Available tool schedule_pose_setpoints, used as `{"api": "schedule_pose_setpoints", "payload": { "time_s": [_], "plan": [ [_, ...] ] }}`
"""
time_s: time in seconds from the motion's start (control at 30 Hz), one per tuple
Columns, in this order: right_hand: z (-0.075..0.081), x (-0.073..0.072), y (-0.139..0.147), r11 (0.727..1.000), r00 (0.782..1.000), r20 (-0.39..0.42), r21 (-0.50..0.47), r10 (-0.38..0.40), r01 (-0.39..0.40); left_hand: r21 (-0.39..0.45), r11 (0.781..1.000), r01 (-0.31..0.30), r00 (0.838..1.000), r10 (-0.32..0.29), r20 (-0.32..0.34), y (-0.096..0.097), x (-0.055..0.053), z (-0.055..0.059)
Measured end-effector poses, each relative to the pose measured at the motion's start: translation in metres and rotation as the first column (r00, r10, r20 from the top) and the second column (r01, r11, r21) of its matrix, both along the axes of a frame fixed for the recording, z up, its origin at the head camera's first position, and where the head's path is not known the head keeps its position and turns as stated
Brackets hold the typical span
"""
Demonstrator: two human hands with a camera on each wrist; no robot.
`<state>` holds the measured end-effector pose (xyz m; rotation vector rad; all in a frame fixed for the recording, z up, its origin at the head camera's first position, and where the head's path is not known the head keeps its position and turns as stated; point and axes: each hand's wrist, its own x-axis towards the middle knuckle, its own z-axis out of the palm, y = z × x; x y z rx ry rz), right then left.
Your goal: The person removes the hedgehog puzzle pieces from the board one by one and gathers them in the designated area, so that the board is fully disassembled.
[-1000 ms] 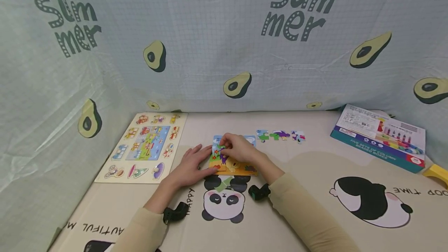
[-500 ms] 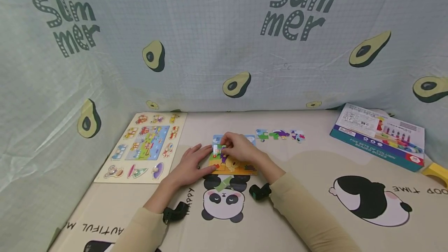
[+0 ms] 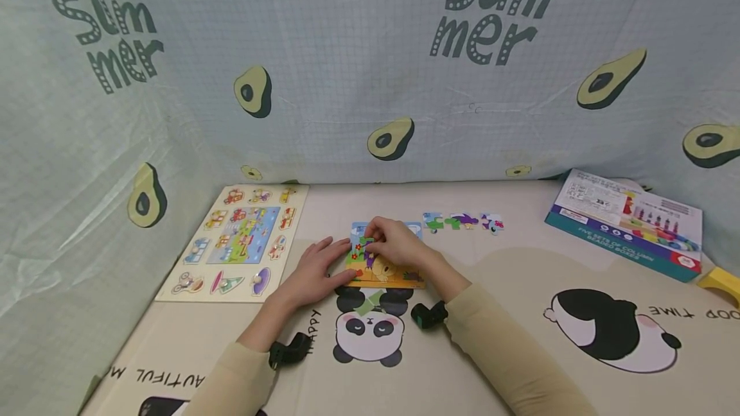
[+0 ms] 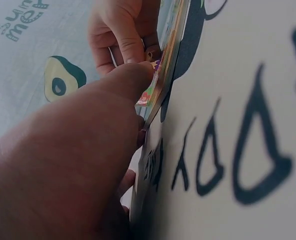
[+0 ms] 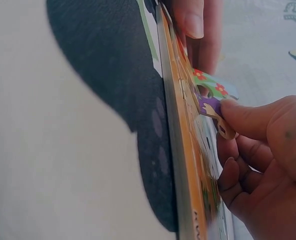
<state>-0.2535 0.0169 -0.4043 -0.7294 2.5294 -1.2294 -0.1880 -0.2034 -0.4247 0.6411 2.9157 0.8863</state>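
A small jigsaw board (image 3: 399, 280) with a blue and orange picture lies in the middle of the table. My right hand (image 3: 399, 244) pinches a jigsaw piece (image 5: 210, 84) with red flowers on green and a purple patch, over the board's left part. In the right wrist view the piece tilts up from the board's surface, held between thumb and fingers. My left hand (image 3: 312, 271) rests at the board's left edge with fingers extended. Its thumb touches the board's lower left. The right hand hides part of the board in the head view.
Three groups of loose jigsaw pieces (image 3: 460, 221) lie behind the board to the right. A wooden knob puzzle (image 3: 196, 281) lies at left. A flat boxed toy (image 3: 624, 226) and a yellow object (image 3: 721, 286) are at right. A printed curtain (image 3: 324, 82) hangs behind the table.
The flowered piece tilted and caught the light half a second ago; now its picture shows without that glare. Both hands stay in nearly the same place.
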Motion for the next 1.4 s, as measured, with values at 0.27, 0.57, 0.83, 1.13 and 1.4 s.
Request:
{"api": "schedule_pose_setpoints", "payload": {
  "time_s": [0.27,0.57,0.83,1.13,1.4],
  "plan": [
    [-0.0001,-0.0006,0.0,1.0,1.0,0.007,0.004,0.007,-0.007,0.014,1.0,-0.022,0.999,0.022,-0.03,0.0017,-0.0002,-0.0019],
    [-0.0021,-0.0016,0.0021,1.0,1.0,0.02,0.001,0.006,-0.006,0.029,0.998,-0.055,0.998,0.055,-0.019,0.0052,-0.0012,-0.0025],
    [-0.0006,-0.0004,0.001,0.993,0.998,-0.001,0.104,0.057,-0.056,0.031,0.998,-0.055,0.998,0.056,-0.022,0.0053,-0.0013,-0.0037],
    [0.0022,0.0016,-0.001,0.979,0.991,-0.037,0.163,0.132,-0.125,0.041,0.998,-0.051,0.998,0.052,-0.026,0.0049,-0.0008,-0.0028],
    [0.0017,0.0014,-0.0016,0.973,0.988,-0.041,0.182,0.149,-0.14,0.035,0.999,-0.042,0.998,0.044,-0.04,0.0044,-0.002,-0.0038]
  ]
}}
